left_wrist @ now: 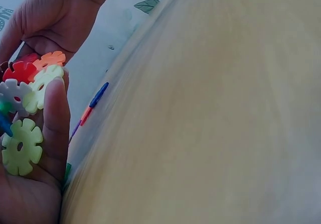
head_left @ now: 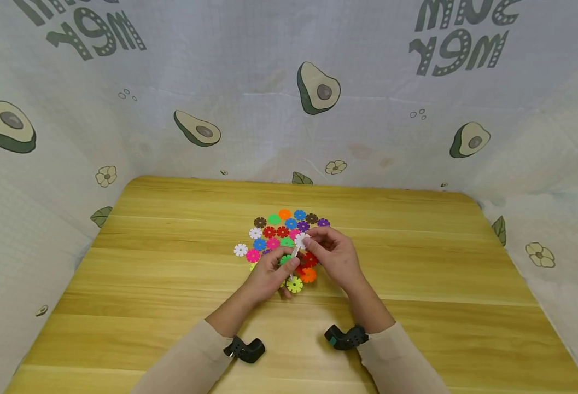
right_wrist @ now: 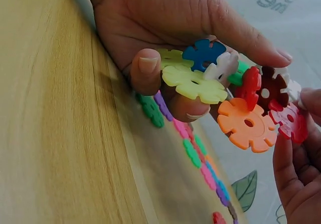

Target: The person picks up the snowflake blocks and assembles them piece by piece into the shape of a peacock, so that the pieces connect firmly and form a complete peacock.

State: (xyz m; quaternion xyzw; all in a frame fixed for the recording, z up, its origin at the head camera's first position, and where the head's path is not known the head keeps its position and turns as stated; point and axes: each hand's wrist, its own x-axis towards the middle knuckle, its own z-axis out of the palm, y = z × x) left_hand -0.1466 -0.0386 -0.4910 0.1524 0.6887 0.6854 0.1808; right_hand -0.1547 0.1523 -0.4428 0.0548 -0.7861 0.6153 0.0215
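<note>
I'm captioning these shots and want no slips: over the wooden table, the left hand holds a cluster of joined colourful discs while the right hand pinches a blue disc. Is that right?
Not quite: the right hand pinches a white disc, not a blue one, as the head view shows. The rest stands.

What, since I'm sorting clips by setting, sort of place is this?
Probably a screened-off tabletop spot for small handiwork: a wood-grain table, colorful notched discs on it, and an avocado-print cloth hanging behind and to both sides. What lies beyond the cloth is hidden.
</note>
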